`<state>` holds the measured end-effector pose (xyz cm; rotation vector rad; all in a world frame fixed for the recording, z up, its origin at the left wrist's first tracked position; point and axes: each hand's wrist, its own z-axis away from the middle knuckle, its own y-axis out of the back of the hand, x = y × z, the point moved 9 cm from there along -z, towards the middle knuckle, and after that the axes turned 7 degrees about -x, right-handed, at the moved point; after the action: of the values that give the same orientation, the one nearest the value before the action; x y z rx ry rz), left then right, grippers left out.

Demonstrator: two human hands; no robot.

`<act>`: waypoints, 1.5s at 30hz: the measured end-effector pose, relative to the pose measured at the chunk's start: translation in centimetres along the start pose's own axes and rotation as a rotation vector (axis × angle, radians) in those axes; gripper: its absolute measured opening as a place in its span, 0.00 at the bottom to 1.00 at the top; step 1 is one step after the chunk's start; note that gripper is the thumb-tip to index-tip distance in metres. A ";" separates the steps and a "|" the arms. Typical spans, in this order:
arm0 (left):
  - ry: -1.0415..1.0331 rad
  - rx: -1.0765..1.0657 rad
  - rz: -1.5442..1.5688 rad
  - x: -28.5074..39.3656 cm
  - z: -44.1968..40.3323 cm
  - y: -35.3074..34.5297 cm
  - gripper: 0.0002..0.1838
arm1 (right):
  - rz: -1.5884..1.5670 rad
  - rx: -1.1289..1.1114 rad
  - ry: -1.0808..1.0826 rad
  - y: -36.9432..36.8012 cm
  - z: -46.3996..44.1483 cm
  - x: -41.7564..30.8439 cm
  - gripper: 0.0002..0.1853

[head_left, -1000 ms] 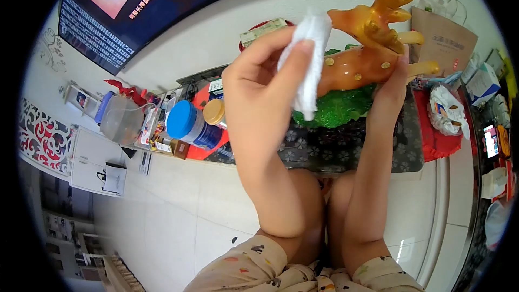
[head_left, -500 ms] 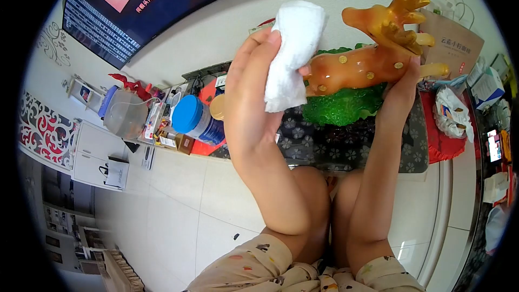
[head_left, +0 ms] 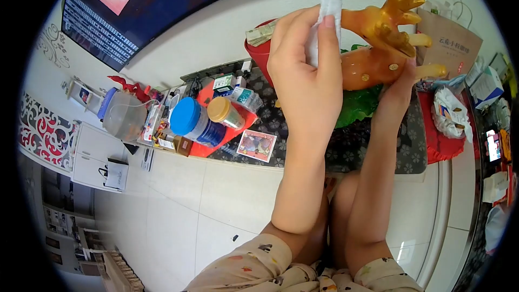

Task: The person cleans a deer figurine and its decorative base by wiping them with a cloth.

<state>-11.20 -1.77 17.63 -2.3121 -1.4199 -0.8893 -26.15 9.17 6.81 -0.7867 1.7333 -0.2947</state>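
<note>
My left hand (head_left: 303, 62) pinches a folded white cloth (head_left: 331, 6) between thumb and fingers. The cloth is close to the head of a glossy amber deer figurine (head_left: 370, 66) with golden antlers and small gold coin dots; whether they touch I cannot tell. My right hand (head_left: 396, 91) grips the deer near its front legs, its fingers mostly hidden behind the body. The deer lies tilted on its side in the air, legs pointing right. Below it sits a green translucent base (head_left: 356, 109) on the dark floral tabletop (head_left: 408, 148), partly covered by my arms.
Left on the table stand a blue-lidded tub (head_left: 185, 116), a tan-lidded jar (head_left: 219, 110), small boxes (head_left: 224, 83) and a picture card (head_left: 257, 145). A red container (head_left: 258, 53) is behind my left hand. A paper bag (head_left: 448, 43) and a plastic bag (head_left: 451, 111) stand right.
My left hand with the cloth has moved right, towards the deer's head, and now covers part of its body. The right hand and the deer have barely moved.
</note>
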 end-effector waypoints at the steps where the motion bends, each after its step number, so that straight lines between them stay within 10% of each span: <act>1: -0.071 0.004 -0.055 0.6 0.0 0.0 0.10 | -0.007 0.008 -0.007 -0.1 0.0 0.0 0.33; 19: -0.433 0.008 -0.394 6.6 0.8 -1.1 0.07 | 0.036 -0.021 0.041 -0.6 0.2 -0.9 0.31; 35: 0.182 0.111 0.094 -1.1 -0.2 1.6 0.10 | 0.090 -0.081 0.041 -1.6 1.0 -0.4 0.29; 45: 0.198 0.059 0.364 -1.9 0.1 0.1 0.10 | -0.040 -0.012 0.013 1.0 0.0 1.3 0.25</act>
<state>-11.71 -3.07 16.32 -2.2629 -0.8946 -0.9185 -26.61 9.05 5.27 -0.8302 1.7348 -0.3172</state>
